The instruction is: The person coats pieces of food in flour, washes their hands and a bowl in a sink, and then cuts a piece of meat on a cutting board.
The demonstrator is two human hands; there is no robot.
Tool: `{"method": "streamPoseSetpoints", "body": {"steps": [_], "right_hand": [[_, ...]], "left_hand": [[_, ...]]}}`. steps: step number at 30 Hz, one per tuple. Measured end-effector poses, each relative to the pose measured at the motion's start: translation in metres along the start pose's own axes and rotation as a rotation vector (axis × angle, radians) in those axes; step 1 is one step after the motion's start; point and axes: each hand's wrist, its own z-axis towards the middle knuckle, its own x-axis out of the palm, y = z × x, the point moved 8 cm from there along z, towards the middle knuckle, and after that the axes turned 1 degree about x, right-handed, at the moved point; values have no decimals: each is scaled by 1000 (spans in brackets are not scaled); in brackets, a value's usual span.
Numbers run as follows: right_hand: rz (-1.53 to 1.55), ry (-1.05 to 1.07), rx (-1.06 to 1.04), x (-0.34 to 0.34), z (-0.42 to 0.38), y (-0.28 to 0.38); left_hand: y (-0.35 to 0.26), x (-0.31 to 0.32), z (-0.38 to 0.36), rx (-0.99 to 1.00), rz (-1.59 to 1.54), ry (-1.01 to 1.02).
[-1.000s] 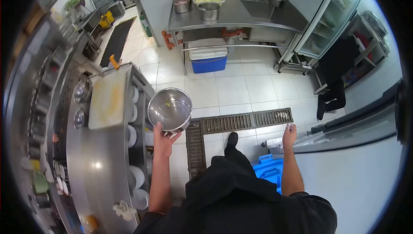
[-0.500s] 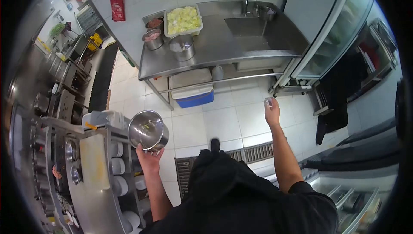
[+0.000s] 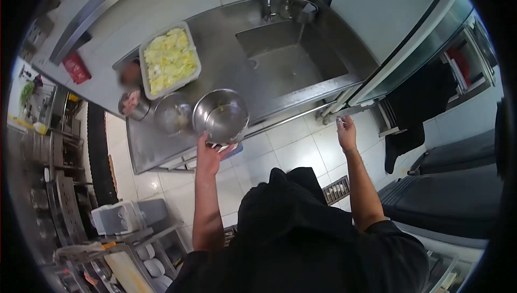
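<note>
My left hand (image 3: pixel 210 156) grips a round steel bowl (image 3: pixel 222 119) from below its near rim, at the front edge of the steel counter (image 3: pixel 212 40). The bowl is tilted toward me, and its shiny inside shows. Just left of it on the counter is another metal pot (image 3: pixel 173 114). Off to the right, over the floor, my right hand (image 3: pixel 347 132) is closed around something small and whitish that I cannot make out.
A white tub (image 3: pixel 197 69) of chopped pale-green leaves stands on the counter beside a metal container (image 3: pixel 134 106) of pinkish food. The sink (image 3: pixel 291 51) has a tap (image 3: pixel 269 5) and a steel pot (image 3: pixel 303 11) behind it. A glass-doored fridge (image 3: pixel 398 67) is at right.
I have moved closer to the counter. My left hand has brought the bowl from beside the left-hand shelf to the counter's front edge. My right hand stays closed out to the right.
</note>
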Motion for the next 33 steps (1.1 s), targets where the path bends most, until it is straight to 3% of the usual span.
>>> {"method": "streamPoseSetpoints", "body": {"steps": [3,5,6,8,9,10,12,15,18,20,21,22,26,29,33], "right_hand": [[141,98,40,33,69,19],[37,256,70,73,133,35],[107,183,-28,99,171,25],[100,337,-91,176,246,-1],[-5,426,57,211,274,-15],[-269,396,-212,243,298,-6],[-431,712,15,318,333,-49],[-818,918,-177,455,379,-209],[-743,976,-52,443,383,-134],[-763,1120,12,479,386,-197],[-922,1202,-69,468,384,-160],[-1082,1274,-161,459,380,-138],[-1026,898,-630,480,383,-189],[-1219,1250,-633,479,371,-202],[-1077,1102,-541,476,375,-200]], "left_hand": [[8,54,86,-50,60,48],[22,73,144,-56,137,31],[24,85,166,-34,164,5],[26,116,201,7,219,-67],[30,136,229,14,185,-82],[38,149,253,13,156,-103],[74,167,294,-21,96,-143],[129,196,369,-48,-2,-215],[174,205,431,-96,-84,-307],[217,185,465,-163,-150,-303],[241,161,478,-185,-137,-460],[261,142,489,-157,-144,-480],[301,99,510,-119,-140,-622],[317,78,514,-119,-127,-722],[319,80,490,-228,-148,-891]]}}
